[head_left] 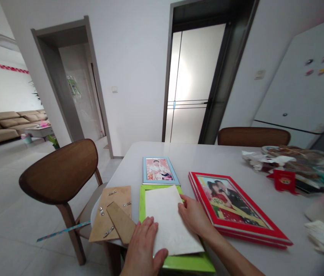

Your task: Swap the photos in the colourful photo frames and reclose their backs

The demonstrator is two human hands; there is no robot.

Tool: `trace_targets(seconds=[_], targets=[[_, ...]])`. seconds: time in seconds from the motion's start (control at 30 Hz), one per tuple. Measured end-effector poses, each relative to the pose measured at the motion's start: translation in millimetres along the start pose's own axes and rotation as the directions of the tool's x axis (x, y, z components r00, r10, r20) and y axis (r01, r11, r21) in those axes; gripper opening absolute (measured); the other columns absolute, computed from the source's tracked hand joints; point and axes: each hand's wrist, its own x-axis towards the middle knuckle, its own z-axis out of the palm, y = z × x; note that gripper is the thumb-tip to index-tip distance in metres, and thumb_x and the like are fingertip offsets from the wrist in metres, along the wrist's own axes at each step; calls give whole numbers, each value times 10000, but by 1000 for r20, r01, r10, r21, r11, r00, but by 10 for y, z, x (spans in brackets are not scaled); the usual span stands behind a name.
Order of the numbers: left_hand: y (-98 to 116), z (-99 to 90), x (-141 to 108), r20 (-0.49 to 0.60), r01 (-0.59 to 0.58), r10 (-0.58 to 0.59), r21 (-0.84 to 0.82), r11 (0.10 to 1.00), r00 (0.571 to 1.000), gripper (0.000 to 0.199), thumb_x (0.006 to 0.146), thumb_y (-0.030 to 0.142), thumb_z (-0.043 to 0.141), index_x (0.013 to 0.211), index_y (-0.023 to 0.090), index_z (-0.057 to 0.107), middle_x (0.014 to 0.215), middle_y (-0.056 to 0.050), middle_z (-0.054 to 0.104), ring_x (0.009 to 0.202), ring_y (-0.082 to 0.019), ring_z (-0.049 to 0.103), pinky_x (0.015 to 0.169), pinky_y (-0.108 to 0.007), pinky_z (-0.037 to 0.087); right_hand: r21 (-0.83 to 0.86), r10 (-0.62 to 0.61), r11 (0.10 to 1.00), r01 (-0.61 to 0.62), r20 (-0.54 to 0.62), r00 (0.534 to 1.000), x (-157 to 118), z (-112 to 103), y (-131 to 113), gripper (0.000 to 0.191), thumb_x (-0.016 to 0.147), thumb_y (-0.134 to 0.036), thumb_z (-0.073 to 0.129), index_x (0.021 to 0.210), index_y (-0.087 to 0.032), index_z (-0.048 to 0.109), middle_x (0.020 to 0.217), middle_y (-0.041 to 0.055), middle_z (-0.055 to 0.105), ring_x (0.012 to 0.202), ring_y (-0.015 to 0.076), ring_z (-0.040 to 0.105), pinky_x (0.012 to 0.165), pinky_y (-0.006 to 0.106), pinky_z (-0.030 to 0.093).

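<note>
Left hand: (143, 247) open, fingers spread, palm down on the sheet's lower-left edge; not clamped.
Right hand: (192, 216) fingers together, resting on the sheet's right edge; no pinch visible.
White sheet: (167, 220) matte, slightly textured paper, lying flat between both hands, on top of the frame.
Lime-green picture frame: (187, 264) glossy, flat on the table, directly under both hands and mostly covered by the sheet.
Brown backing board: (113, 199) fibreboard, just left of the left hand, overhanging the table edge, with metal clips (108, 231) and a hinged easel strut (121, 222) touching the left hand.
Blue-framed photo: (159, 171) flat, ahead of the grip, just beyond the green frame.
Red picture frame: (265, 220) glossy, stacked on a second frame, just right of the right hand.
Table: (208, 153) white top under everything.
Far right: plastic tray (308, 163) of mixed items and a red card (282, 181), well beyond the right hand.
Left of table: wooden chair (58, 172).
</note>
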Motion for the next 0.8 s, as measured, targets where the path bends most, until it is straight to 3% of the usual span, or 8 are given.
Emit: trace_targets(seconds=[0.17,0.3,0.4,0.53,0.6,0.7,0.8], targets=[[56,-32,109,-6,121,-121,10,993,993,435,681,172,491,1105,77,506,1200,-179,480,1095,-281,451,909,-451,380,-191,-56,980,49,-32,998,-75,30,-44,277,721,-246,452,942,-121,563,866,127,594,794,226,549,656,290,365],[46,-16,153,-50,127,-128,-11,992,991,434,676,106,438,1105,101,504,1194,-153,494,1092,-250,458,913,-430,382,-417,-103,907,63,-74,992,-124,104,-45,453,746,-348,450,1143,-133,423,924,116,542,786,231,543,603,296,367],[-80,-69,81,-97,115,-116,-20,993,989,441,681,98,418,1115,109,491,1199,-143,490,1109,-229,443,922,-409,380,-480,-116,875,63,-82,990,-118,114,-17,574,726,-393,481,1218,-133,338,943,110,523,792,236,535,595,301,370],[-492,-271,-183,-179,121,-110,51,991,978,501,651,101,432,1151,133,455,1245,-126,445,1153,-237,390,939,-435,349,-466,-173,874,135,-41,984,-125,76,-21,425,734,-370,475,1096,-146,485,919,109,529,830,238,509,663,321,371],[-728,-379,-325,-182,190,-165,129,973,969,539,606,102,458,1144,131,463,1245,-137,440,1149,-264,391,940,-466,329,-397,-249,890,227,-6,968,-165,93,-107,357,745,-335,467,1041,-146,531,950,115,533,883,233,488,738,329,357],[-988,-463,-461,-188,260,-225,187,947,956,590,563,92,474,1151,136,457,1249,-131,436,1157,-277,376,942,-464,323,-237,-358,898,370,93,929,-272,229,-376,319,747,-299,470,1025,-164,550,1006,104,535,924,214,465,797,322,329],[-1136,-440,-507,-234,251,-203,194,948,951,582,557,71,468,1129,177,475,1231,-87,466,1138,-244,410,937,-415,350,-155,-462,854,496,210,862,-388,481,-712,351,715,-351,507,1029,-198,542,969,81,554,916,218,453,798,342,312]])
